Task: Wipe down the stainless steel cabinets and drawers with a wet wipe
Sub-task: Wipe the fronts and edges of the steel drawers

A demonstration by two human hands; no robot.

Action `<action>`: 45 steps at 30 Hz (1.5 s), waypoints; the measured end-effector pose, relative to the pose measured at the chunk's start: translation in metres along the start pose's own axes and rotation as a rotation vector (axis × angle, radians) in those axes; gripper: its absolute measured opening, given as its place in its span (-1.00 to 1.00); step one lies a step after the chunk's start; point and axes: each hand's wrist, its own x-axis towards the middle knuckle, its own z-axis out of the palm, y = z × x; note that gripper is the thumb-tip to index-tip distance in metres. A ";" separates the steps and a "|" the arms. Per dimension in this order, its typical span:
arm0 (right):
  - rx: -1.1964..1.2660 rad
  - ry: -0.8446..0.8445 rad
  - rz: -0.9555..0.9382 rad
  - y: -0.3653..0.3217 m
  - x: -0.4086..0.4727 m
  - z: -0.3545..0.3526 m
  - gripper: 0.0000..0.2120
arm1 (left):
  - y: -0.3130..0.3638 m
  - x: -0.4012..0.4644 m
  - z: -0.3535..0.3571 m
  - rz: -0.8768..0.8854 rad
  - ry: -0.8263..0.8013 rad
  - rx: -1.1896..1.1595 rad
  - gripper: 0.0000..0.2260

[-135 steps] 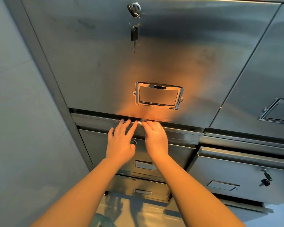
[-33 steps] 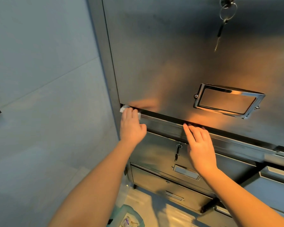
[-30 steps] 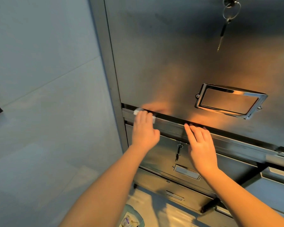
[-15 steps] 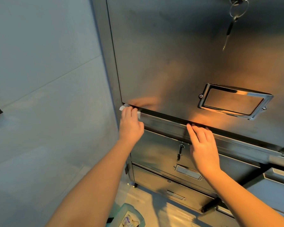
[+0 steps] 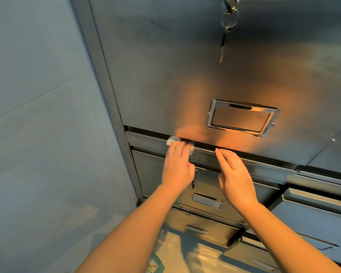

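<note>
where the large upper drawer front (image 5: 185,75) ends, we see a horizontal top lip (image 5: 146,139) of the next drawer (image 5: 152,170) directly beneath it, and both hands work along this lip. the left hand (image 5: 176,166) presses a white wet wipe (image 5: 171,140) flat against the lip, near its left end and just beside the cabinet's vertical frame post (image 5: 106,91); its fingers (image 5: 175,149) lie straight and close together over the wipe, with white corners of the wipe showing past the fingertips on both sides. the right hand (image 5: 235,178) rests on the same lip further right, holding nothing, its fingers (image 5: 222,157) straight, pressed together, tips touching the dark gap under the upper drawer front. the two hands are near each other but apart. a chrome label holder (image 5: 242,118) is mounted on the upper drawer front, above and right of the hands, and a key on a ring (image 5: 225,30) hangs from a lock at the top edge of the view. a smaller key (image 5: 194,180) sits in the lock of the lower drawer, between the two wrists. more drawers (image 5: 201,227) stack below, and a neighbouring cabinet column (image 5: 319,211) stands to the right. a pale tiled wall (image 5: 37,115) fills the left side. the steel reflects a warm orange glow around the hands.
</note>
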 end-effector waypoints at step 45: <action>0.044 -0.206 0.123 0.106 -0.055 -0.086 -0.47 | 0.156 -0.025 0.076 0.021 0.026 -0.015 -0.61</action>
